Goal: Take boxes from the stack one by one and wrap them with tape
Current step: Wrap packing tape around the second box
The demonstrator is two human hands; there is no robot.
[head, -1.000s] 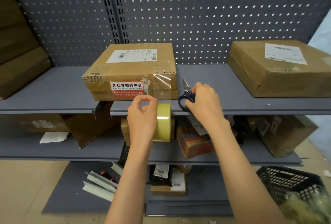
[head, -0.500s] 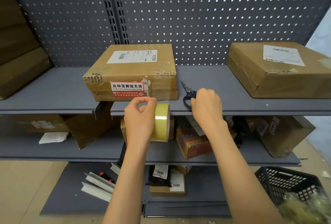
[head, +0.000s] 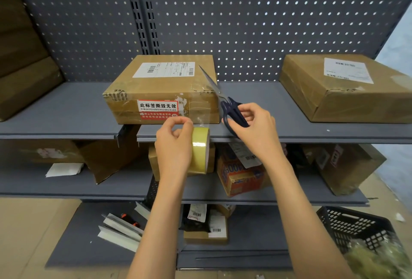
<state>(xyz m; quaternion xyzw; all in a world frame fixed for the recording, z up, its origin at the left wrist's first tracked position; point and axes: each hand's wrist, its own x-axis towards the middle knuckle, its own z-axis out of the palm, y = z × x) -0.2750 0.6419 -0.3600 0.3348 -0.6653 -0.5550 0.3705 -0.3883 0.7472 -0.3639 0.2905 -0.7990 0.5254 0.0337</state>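
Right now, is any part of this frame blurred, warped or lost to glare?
Head view: the shelf edge bows from wide-angle distortion; the green bundle in the black crate at lower right is smeared and unreadable; backlight glints through the pegboard holes; the scissors and tape roll are sharp.

A single wide-angle view was taken from head height, faced forward and slightly down at a grey shelving unit (head: 289, 132) backed by a perforated panel (head: 245, 22). The top shelf was seen close, just beyond both forearms; the lower shelves and the floor were caught beneath. Straight lines were bowed towards the edges.
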